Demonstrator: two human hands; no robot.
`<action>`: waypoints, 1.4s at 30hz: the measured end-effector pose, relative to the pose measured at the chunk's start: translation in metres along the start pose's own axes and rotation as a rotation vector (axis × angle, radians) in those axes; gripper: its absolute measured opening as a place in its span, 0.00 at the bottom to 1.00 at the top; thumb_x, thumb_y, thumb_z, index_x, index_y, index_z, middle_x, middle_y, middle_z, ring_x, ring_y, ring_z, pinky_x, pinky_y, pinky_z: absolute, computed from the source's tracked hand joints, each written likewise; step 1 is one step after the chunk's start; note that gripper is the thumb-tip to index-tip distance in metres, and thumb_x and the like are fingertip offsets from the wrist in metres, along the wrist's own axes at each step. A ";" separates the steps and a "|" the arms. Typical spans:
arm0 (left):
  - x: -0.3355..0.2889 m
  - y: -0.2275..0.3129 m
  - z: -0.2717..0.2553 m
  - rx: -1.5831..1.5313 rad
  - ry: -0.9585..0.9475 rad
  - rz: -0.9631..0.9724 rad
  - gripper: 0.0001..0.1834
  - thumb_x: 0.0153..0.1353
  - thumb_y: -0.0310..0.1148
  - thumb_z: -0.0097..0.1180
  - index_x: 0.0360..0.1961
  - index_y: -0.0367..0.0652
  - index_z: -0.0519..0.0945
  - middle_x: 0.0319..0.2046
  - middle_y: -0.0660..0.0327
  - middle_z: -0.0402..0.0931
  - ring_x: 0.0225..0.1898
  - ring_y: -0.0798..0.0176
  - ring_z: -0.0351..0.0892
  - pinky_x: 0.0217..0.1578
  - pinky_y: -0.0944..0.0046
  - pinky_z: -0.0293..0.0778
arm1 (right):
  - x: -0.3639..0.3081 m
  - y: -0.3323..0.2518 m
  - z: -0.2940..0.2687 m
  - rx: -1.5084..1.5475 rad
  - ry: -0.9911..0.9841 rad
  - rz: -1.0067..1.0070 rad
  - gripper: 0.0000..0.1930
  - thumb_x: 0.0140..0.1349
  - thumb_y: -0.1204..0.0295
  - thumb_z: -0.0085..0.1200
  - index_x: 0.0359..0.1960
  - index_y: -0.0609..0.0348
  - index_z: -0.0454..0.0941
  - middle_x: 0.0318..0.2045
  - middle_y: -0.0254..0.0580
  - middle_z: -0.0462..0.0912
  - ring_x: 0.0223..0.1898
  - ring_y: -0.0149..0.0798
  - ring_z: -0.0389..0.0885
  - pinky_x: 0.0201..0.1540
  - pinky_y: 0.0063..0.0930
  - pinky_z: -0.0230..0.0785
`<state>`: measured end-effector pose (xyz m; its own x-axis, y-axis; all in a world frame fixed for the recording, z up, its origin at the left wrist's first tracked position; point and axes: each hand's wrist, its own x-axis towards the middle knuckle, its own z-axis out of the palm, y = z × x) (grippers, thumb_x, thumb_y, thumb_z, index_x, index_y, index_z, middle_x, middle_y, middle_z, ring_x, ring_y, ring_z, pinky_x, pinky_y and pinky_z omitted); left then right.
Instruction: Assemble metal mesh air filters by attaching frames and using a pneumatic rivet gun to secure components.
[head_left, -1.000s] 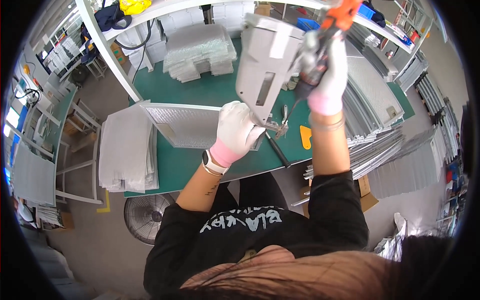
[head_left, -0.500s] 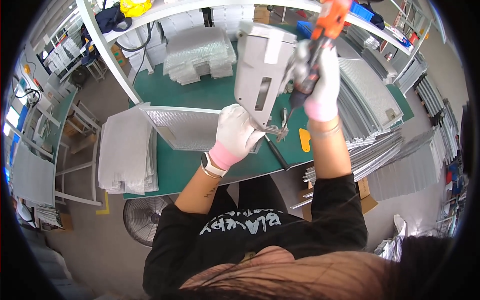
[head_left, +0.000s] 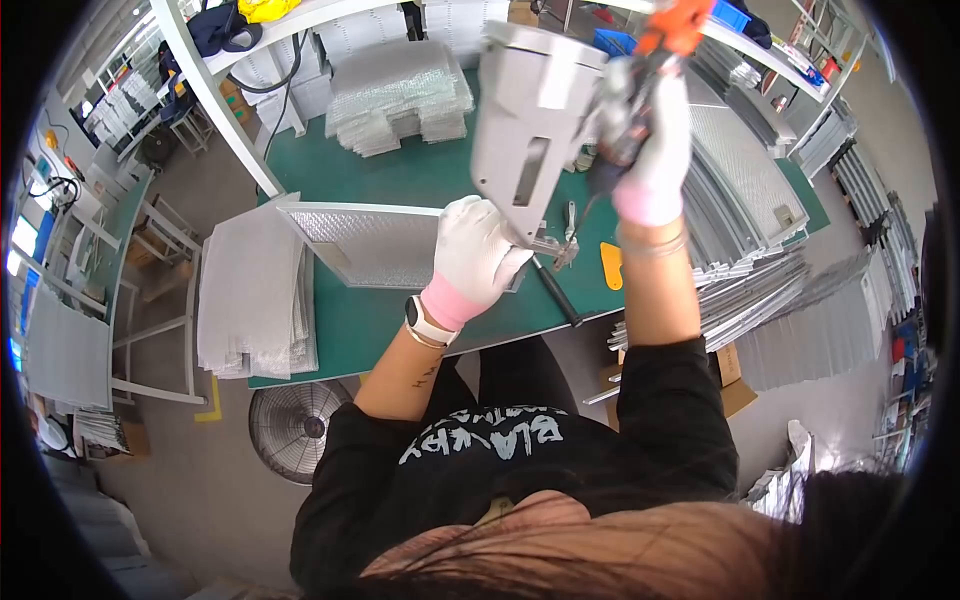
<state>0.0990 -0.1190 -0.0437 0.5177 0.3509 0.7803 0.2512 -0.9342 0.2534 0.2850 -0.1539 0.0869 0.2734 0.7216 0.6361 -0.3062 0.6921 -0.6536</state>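
My left hand (head_left: 468,258), in a white glove with a pink cuff, is closed round the lower end of a grey metal panel (head_left: 525,125). The panel stands tilted up and has a slot and small holes. My right hand (head_left: 662,165), gloved alike, grips an orange and black power screwdriver (head_left: 677,32), smeared by motion. Its bit points down, towards a small metal fitting (head_left: 565,252) by the panel's lower corner; whether they touch I cannot tell. Behind my left hand a framed mesh panel (head_left: 375,248) leans on edge. A black-handled tool (head_left: 556,292) lies close by.
On the green worktable (head_left: 300,155) sits a stack of wrapped sheets (head_left: 400,95) at the back. More sheets (head_left: 250,290) lie at the left edge. Metal panels (head_left: 745,190) crowd the right side, near a yellow scraper (head_left: 611,266). A floor fan (head_left: 300,430) stands below.
My right hand and the power screwdriver have shifted a little right and up. My left hand still holds the panel, which has tilted slightly.
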 end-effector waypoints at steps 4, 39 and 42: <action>0.005 0.006 0.002 -0.043 0.104 0.070 0.12 0.55 0.40 0.60 0.37 0.47 0.81 0.35 0.60 0.76 0.41 0.50 0.73 0.48 0.50 0.66 | -0.018 0.014 -0.011 0.013 -0.086 0.049 0.20 0.68 0.57 0.53 0.54 0.55 0.66 0.29 0.36 0.75 0.21 0.26 0.70 0.23 0.20 0.64; -0.183 -0.019 -0.025 0.183 -0.250 -0.041 0.08 0.44 0.34 0.62 0.21 0.46 0.74 0.18 0.60 0.69 0.25 0.51 0.73 0.27 0.50 0.64 | 0.018 -0.006 -0.003 0.100 -0.198 0.079 0.18 0.70 0.60 0.53 0.53 0.55 0.66 0.30 0.38 0.76 0.24 0.26 0.73 0.26 0.19 0.68; -0.190 -0.026 -0.017 0.210 -0.476 -0.043 0.10 0.50 0.38 0.62 0.29 0.44 0.77 0.24 0.58 0.72 0.30 0.49 0.75 0.35 0.49 0.68 | 0.002 0.005 -0.003 0.129 -0.283 0.142 0.35 0.70 0.52 0.49 0.73 0.55 0.53 0.26 0.32 0.68 0.19 0.21 0.63 0.21 0.15 0.58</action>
<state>-0.0198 -0.1626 -0.1883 0.8056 0.4248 0.4130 0.4136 -0.9023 0.1212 0.2865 -0.1491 0.0831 -0.0390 0.7649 0.6430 -0.4406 0.5644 -0.6981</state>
